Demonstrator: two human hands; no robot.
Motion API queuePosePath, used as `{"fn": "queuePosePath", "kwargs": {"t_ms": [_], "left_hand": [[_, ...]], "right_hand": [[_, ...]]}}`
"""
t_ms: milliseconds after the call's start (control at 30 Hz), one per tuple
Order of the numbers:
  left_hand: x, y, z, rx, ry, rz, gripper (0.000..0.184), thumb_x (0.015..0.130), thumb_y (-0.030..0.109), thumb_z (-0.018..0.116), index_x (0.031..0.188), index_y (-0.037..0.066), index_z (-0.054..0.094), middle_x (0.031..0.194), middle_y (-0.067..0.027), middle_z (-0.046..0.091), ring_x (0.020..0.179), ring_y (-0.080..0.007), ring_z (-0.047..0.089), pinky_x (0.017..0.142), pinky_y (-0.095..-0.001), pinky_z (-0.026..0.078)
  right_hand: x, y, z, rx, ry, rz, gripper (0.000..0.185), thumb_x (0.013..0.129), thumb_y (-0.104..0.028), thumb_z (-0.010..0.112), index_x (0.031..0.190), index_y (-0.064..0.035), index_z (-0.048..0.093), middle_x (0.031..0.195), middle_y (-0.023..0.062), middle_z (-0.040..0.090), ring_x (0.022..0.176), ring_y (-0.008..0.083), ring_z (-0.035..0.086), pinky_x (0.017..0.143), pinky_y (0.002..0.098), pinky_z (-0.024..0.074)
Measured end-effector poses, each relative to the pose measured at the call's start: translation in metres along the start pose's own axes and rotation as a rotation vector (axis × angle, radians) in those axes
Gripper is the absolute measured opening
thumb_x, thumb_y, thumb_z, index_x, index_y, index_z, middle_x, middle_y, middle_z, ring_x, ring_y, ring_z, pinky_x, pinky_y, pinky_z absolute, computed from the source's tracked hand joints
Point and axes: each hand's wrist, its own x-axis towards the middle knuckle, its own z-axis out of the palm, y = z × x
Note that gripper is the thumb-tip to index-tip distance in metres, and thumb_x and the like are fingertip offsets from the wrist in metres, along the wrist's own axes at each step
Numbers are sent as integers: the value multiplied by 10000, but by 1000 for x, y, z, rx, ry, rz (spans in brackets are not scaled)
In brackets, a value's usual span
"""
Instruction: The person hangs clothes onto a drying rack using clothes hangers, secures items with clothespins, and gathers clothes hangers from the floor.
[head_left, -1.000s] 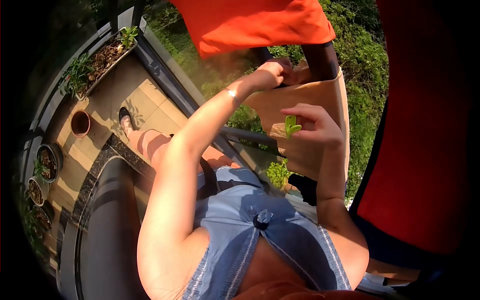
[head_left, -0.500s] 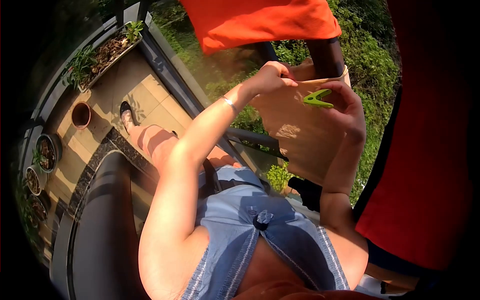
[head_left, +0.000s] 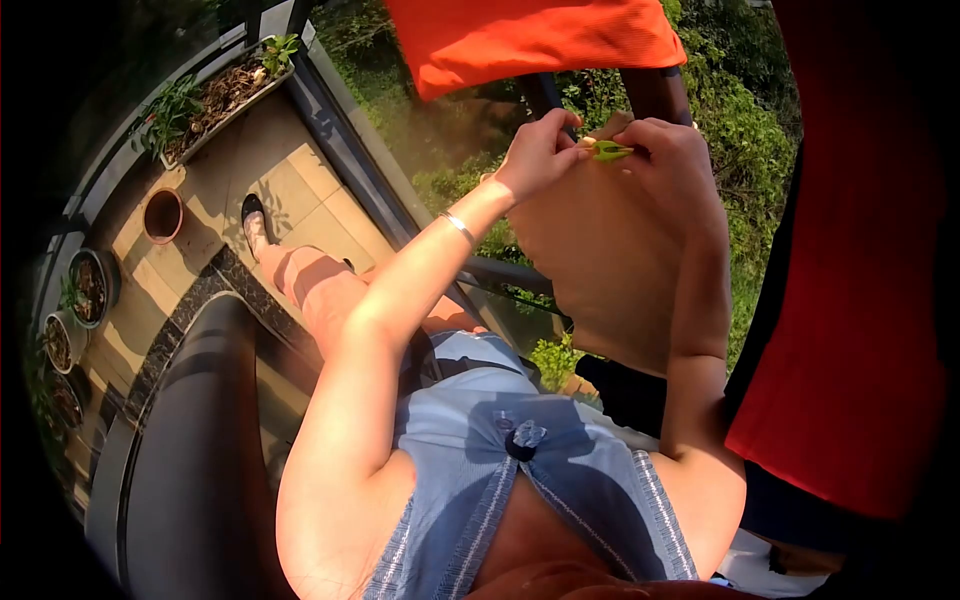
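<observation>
My left hand [head_left: 540, 155] is closed in a pinch at the top edge of a tan cloth [head_left: 615, 265], which hangs down below both hands. In my right hand [head_left: 675, 165], a green clothespin [head_left: 608, 151] is gripped between thumb and fingers, its jaws pointing toward my left fingertips. The clothespin is at the cloth's upper edge; whether its jaws are around the fabric I cannot tell. Just above the hands, an orange cloth [head_left: 545, 45] hangs over a dark rail.
A large red cloth [head_left: 840, 320] hangs close on the right. Dark railing and glass panels run along the balcony, with greenery beyond. On the tiled floor stand a terracotta pot [head_left: 163, 216], a long planter [head_left: 225, 105] and several potted plants. A dark rounded furniture piece [head_left: 200, 430] is at lower left.
My right hand has moved up and left, bringing the clothespin from in front of the tan cloth to its top edge beside my left fingers. The left hand stays pinched there.
</observation>
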Motion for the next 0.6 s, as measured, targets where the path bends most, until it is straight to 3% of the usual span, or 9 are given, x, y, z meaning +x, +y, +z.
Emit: {"fn": "queuePosePath", "kwargs": {"t_ms": [67,200,367,500,567,600], "left_hand": [[-1,6,0,133,50,-93,191,729,148,654,851,7,613,707,-72,618,643,-113,575,589,-243,448],[-2,5,2,229,25,-61,238,712,166,657,897,22,612,705,-92,624,644,-157,595,585,-284,455],[-16,16,4,448,99,86,100,743,161,594,823,102,592,713,-115,601,683,-296,587,602,-340,465],[-17,10,6,431,119,147,66,755,142,564,808,107,549,707,-113,589,677,-336,562,617,-359,463],[-17,4,7,508,196,376,77,762,123,549,830,97,526,711,-113,590,662,-337,560,617,-371,456],[-18,1,8,507,184,390,77,762,123,549,830,97,526,711,-113,590,662,-337,560,617,-371,456]], "right_hand": [[1,-1,2,-45,3,-36,122,642,-32,615,764,-24,605,709,102,591,636,244,585,576,315,455],[6,-1,4,-151,-37,-77,49,649,-89,560,669,-46,572,691,103,577,676,301,559,610,390,433],[16,-5,1,-200,-95,-159,37,626,-75,559,642,-42,554,667,114,567,698,312,553,619,409,421],[30,3,7,-207,-213,-185,87,582,-82,592,625,-10,568,650,134,565,657,315,550,592,391,424],[37,4,10,-215,-239,-183,80,579,-80,595,606,-11,565,638,134,562,656,313,550,592,392,424],[42,0,12,-259,-354,-92,79,583,-79,598,625,-18,574,647,126,569,675,304,559,607,387,433]]}}
